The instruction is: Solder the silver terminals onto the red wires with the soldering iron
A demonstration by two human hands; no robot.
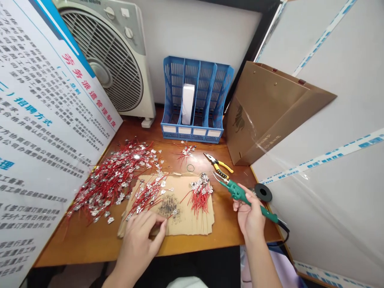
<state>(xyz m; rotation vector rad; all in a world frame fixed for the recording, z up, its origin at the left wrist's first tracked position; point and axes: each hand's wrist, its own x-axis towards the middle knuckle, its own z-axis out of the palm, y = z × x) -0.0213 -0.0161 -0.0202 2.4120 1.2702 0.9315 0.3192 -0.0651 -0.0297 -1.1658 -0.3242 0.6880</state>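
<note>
My right hand [250,214] is closed around a green soldering iron [240,194], its tip raised and pointing left toward a small bundle of red wires with metal tabs [200,192]. My left hand [141,236] rests on a scorched sheet of cardboard [186,222], fingers pressed together by a dark burnt patch [168,207]; what they pinch is too small to make out. A second cluster of red wires [148,194] lies on the cardboard's left part. A big heap of the same wires [111,180] spreads over the wooden table [90,242] at left.
Yellow-handled pliers [218,163] lie behind the iron, a black solder reel [263,192] to its right. A blue file rack [196,100], a box fan [112,56] and a brown paper bag [270,112] stand at the back. Printed boards wall both sides.
</note>
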